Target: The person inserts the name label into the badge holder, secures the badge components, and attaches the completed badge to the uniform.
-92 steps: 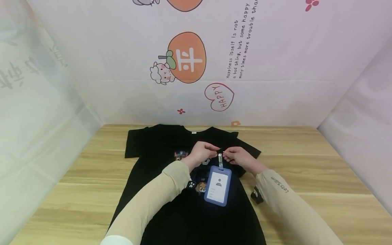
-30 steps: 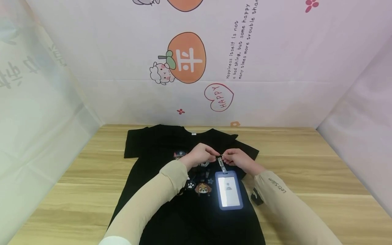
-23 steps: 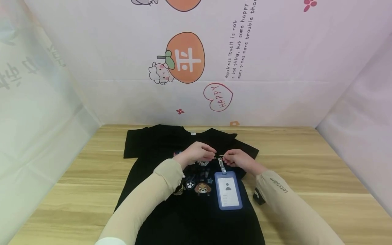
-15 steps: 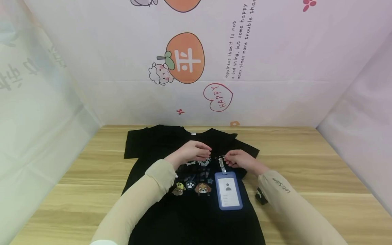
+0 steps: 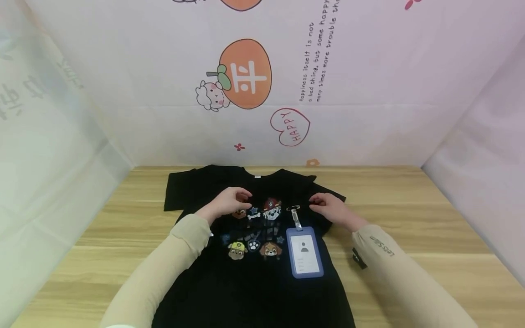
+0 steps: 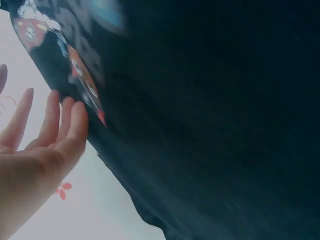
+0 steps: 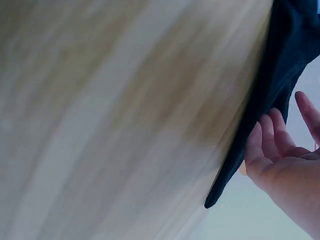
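Observation:
A black T-shirt (image 5: 254,291) with cartoon dog prints lies spread out, neckline toward the wall. On its chest, right of the prints, rests a blue-framed ID badge holder (image 5: 305,252). Its clear strap and metal clip lead up to a safety pin (image 5: 293,208) at the shirt's fabric. My left hand (image 5: 229,202) is over the left part of the prints, away from the badge, fingers relaxed and holding nothing. Just right of the pin, my right hand (image 5: 330,208) is also free of any object, near the sleeve. In the left wrist view the left hand's fingers (image 6: 50,120) are loosely spread.
The shirt lies on a wood-grain table (image 5: 393,209). A printed white cloth wall (image 5: 361,132) rises behind the table's far edge, with white cloth sides at left and right. A small black object (image 5: 359,258) shows beside the right sleeve cuff.
Both hands have let go of the safety pin and moved apart, the left one farther leftward. Earlier the badge swung right and came to lie on the shirt; more dog prints are uncovered.

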`<action>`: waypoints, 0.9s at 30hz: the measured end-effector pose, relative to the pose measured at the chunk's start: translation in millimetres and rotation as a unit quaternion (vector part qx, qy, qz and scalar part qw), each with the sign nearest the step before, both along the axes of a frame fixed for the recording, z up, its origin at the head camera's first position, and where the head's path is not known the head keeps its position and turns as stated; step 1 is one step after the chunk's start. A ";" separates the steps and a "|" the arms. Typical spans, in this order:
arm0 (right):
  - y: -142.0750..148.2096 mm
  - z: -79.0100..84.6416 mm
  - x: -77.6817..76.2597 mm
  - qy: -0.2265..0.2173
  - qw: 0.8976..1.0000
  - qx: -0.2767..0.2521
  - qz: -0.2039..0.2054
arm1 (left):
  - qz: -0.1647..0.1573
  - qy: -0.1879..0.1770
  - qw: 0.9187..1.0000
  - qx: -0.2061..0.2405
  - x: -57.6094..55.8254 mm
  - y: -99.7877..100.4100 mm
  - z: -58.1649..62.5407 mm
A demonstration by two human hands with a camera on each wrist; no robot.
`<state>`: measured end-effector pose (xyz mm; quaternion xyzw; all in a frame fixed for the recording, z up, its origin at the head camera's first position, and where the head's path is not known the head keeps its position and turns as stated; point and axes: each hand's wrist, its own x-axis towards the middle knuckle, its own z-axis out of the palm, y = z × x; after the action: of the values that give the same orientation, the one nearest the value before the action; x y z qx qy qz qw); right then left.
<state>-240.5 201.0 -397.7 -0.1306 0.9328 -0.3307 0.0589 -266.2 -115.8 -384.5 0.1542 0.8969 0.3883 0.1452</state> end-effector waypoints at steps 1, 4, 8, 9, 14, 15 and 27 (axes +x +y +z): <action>0.6 -1.1 -0.3 0.007 1.000 0.012 0.001 | -0.002 0.009 1.000 -0.013 -0.3 -3.6 -0.8; 1.3 -1.8 -0.4 0.026 0.998 0.057 0.013 | -0.011 0.028 0.998 -0.056 -0.5 -11.9 -1.0; -1.0 -1.4 0.1 0.043 0.992 0.115 0.035 | -0.029 0.036 0.991 -0.126 -1.3 -18.5 -2.6; -1.7 -2.3 -0.2 0.047 0.989 0.132 0.039 | -0.032 0.037 0.988 -0.147 -1.0 -19.4 -3.3; -4.5 -4.4 -0.2 0.045 0.975 0.213 0.041 | -0.036 0.020 0.971 -0.236 2.3 -20.9 -6.3; -4.4 -4.1 -0.2 0.039 0.973 0.223 0.041 | -0.034 0.014 0.969 -0.244 2.7 -21.0 -6.4; 21.9 -2.1 -10.7 -0.006 0.966 0.252 0.053 | -0.029 -0.019 0.972 -0.234 0.6 -23.3 -8.5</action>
<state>-251.2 222.9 -399.8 -0.1590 0.9773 -0.0824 0.1135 -265.6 -139.1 -393.0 0.1345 0.9550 0.1665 0.2051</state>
